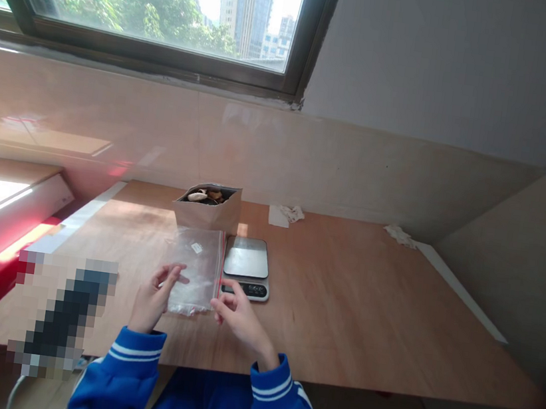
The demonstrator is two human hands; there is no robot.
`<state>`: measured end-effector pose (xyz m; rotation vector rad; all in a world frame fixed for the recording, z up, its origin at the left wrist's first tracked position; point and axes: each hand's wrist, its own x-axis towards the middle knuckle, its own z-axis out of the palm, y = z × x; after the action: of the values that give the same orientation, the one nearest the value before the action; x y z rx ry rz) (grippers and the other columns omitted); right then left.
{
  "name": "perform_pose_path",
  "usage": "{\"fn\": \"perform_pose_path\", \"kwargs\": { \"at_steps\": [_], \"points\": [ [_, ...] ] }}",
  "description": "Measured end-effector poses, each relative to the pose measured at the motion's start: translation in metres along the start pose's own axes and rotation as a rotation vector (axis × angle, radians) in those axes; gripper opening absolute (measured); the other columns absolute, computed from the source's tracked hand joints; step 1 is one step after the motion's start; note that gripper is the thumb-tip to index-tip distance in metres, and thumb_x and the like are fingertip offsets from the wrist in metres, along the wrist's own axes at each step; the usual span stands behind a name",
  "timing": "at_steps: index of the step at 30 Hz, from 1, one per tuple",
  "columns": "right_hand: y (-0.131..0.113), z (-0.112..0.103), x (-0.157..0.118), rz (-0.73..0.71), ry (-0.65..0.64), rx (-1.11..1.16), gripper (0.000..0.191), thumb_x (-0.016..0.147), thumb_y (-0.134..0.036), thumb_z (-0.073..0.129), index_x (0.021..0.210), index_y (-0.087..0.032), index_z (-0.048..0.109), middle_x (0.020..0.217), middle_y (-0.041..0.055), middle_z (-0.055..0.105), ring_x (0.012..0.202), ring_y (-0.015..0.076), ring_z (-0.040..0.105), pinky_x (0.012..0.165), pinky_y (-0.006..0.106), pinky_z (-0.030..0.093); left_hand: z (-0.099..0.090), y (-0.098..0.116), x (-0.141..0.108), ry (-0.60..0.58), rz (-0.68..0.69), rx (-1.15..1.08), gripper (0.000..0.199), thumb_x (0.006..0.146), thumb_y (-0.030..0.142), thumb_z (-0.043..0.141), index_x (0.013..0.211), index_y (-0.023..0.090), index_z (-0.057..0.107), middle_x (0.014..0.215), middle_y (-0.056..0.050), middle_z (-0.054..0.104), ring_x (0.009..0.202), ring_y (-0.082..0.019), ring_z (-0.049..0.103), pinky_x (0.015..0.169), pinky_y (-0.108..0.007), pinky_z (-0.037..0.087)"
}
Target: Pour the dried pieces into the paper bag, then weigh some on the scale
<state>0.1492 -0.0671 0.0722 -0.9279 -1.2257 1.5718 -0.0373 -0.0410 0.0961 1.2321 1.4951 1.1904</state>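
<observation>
My hands are in front of me on a wooden table (340,307), pinching a clear plastic zip bag (196,271) with a red seal line along its right edge. My left hand (155,297) grips the bag's left side. My right hand (236,314) pinches its lower right part, close to a digital kitchen scale (247,258). The scale has a steel top and nothing on it. Behind the zip bag stands a brown paper bag (207,215), open at the top, holding pale and brown dried pieces, possibly mushrooms.
Crumpled white paper (292,214) and a white cloth (400,234) lie along the back wall. A pixelated dark object (60,314) covers the table's left front. A tiled wall (112,123) and a window (153,1) rise behind the table.
</observation>
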Motion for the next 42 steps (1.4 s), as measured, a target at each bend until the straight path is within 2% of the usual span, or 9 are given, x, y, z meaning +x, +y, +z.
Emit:
{"fn": "perform_pose_path", "kwargs": {
  "at_steps": [4, 8, 12, 16, 23, 28, 34, 38, 42],
  "points": [
    [0.004, -0.009, -0.001, -0.024, 0.049, -0.181, 0.037, 0.087, -0.042, 0.052, 0.118, -0.021, 0.052, 0.057, -0.0065, 0.052, 0.051, 0.0119, 0.049, 0.053, 0.023, 0.039, -0.013, -0.007, 0.005, 0.023, 0.015, 0.082, 0.049, 0.076, 0.060, 0.053, 0.102, 0.019, 0.060, 0.084, -0.005, 0.069, 0.034, -0.006, 0.034, 0.034, -0.021, 0.030],
    [0.013, -0.034, -0.008, -0.069, 0.340, -0.561, 0.030, 0.090, -0.035, 0.044, 0.111, -0.023, 0.061, 0.061, -0.0015, 0.057, 0.055, 0.0160, 0.054, 0.055, 0.026, 0.040, -0.035, -0.023, 0.014, 0.109, -0.038, 0.350, 0.040, 0.072, 0.057, 0.059, 0.092, 0.022, 0.062, 0.083, -0.003, 0.068, 0.039, -0.010, 0.046, 0.045, -0.023, 0.038],
    [0.015, -0.053, -0.018, 0.013, 0.493, -0.833, 0.033, 0.090, -0.024, 0.041, 0.116, -0.023, 0.062, 0.082, 0.0063, 0.069, 0.074, 0.0222, 0.065, 0.064, 0.029, 0.045, -0.048, -0.039, 0.021, 0.303, 0.126, 0.623, 0.045, 0.066, 0.053, 0.065, 0.096, 0.020, 0.063, 0.091, -0.009, 0.065, 0.075, -0.025, 0.062, 0.068, -0.033, 0.047],
    [0.007, -0.050, -0.026, 0.196, 0.414, -1.013, 0.040, 0.093, -0.018, 0.034, 0.125, -0.020, 0.056, 0.103, 0.0106, 0.070, 0.095, 0.0230, 0.066, 0.074, 0.027, 0.045, -0.029, -0.039, 0.019, 0.401, 0.319, 0.857, 0.061, 0.075, 0.049, 0.056, 0.119, 0.006, 0.054, 0.117, -0.022, 0.054, 0.111, -0.035, 0.051, 0.093, -0.047, 0.040],
    [0.005, -0.042, -0.021, 0.339, 0.397, -1.146, 0.040, 0.094, -0.018, 0.033, 0.128, -0.025, 0.052, 0.099, 0.0097, 0.070, 0.090, 0.0229, 0.068, 0.069, 0.026, 0.043, 0.022, -0.006, -0.002, 0.422, 0.335, 0.992, 0.065, 0.086, 0.043, 0.047, 0.143, 0.016, 0.032, 0.146, -0.020, 0.029, 0.120, -0.037, 0.042, 0.094, -0.055, 0.035],
    [0.012, -0.044, -0.013, 0.391, 0.413, -1.228, 0.039, 0.092, -0.018, 0.034, 0.126, -0.025, 0.053, 0.092, 0.0106, 0.069, 0.084, 0.0252, 0.068, 0.066, 0.029, 0.042, 0.025, -0.002, 0.001, 0.291, 0.413, 1.080, 0.046, 0.088, 0.028, 0.043, 0.134, 0.030, 0.049, 0.151, -0.009, 0.030, 0.138, -0.034, 0.021, 0.105, -0.059, 0.016],
    [0.001, -0.045, -0.006, 0.426, 0.431, -1.178, 0.038, 0.091, -0.015, 0.030, 0.113, -0.025, 0.059, 0.093, 0.0094, 0.069, 0.086, 0.0250, 0.067, 0.067, 0.030, 0.042, 0.017, -0.031, 0.015, 0.050, 0.378, 1.171, 0.074, 0.076, 0.000, 0.032, 0.140, 0.035, 0.040, 0.155, -0.002, 0.022, 0.143, -0.023, 0.018, 0.108, -0.055, 0.012],
    [-0.006, -0.045, -0.007, 0.466, 0.396, -1.181, 0.042, 0.091, -0.014, 0.027, 0.116, -0.027, 0.058, 0.096, 0.0100, 0.069, 0.088, 0.0260, 0.066, 0.069, 0.032, 0.043, 0.022, -0.054, 0.019, -0.100, 0.320, 1.147, 0.072, 0.076, 0.001, 0.029, 0.139, 0.033, 0.041, 0.150, -0.001, 0.034, 0.141, -0.022, 0.023, 0.108, -0.052, 0.015],
    [-0.014, -0.044, -0.005, 0.501, 0.336, -1.234, 0.044, 0.089, -0.013, 0.029, 0.119, -0.028, 0.058, 0.097, 0.0117, 0.069, 0.089, 0.0282, 0.066, 0.070, 0.035, 0.044, 0.027, -0.064, 0.020, -0.124, 0.311, 1.121, 0.066, 0.080, 0.007, 0.029, 0.140, 0.032, 0.040, 0.148, -0.001, 0.038, 0.140, -0.023, 0.025, 0.107, -0.052, 0.015]
  ]
}}
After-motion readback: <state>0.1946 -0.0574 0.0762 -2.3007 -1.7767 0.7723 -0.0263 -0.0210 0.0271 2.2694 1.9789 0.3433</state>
